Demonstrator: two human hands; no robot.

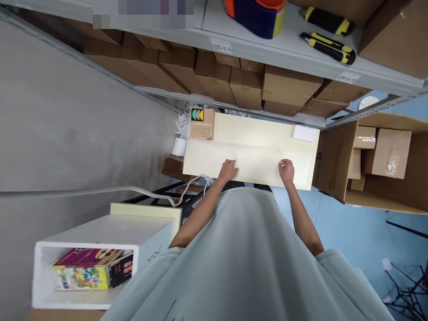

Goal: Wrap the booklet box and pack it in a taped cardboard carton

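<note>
Both my hands rest on a long pale cream sheet [254,160] lying on a cream table top [264,129]. My left hand [228,170] presses flat on the sheet near its front edge, fingers stretched out. My right hand [286,170] sits further right on the same sheet with its fingers curled down onto the surface; I cannot make out anything inside them. A small brown box [201,123] with coloured shapes stands at the table's far left corner. A white slip [304,133] lies at the far right.
Metal shelves [281,53] above hold brown cartons, two yellow-black knives [329,47] and a blue-orange tape dispenser [257,15]. An open carton [377,160] with smaller boxes stands right. A white foam box [87,272] with colourful books sits at lower left. White cable [187,187] hangs below the table.
</note>
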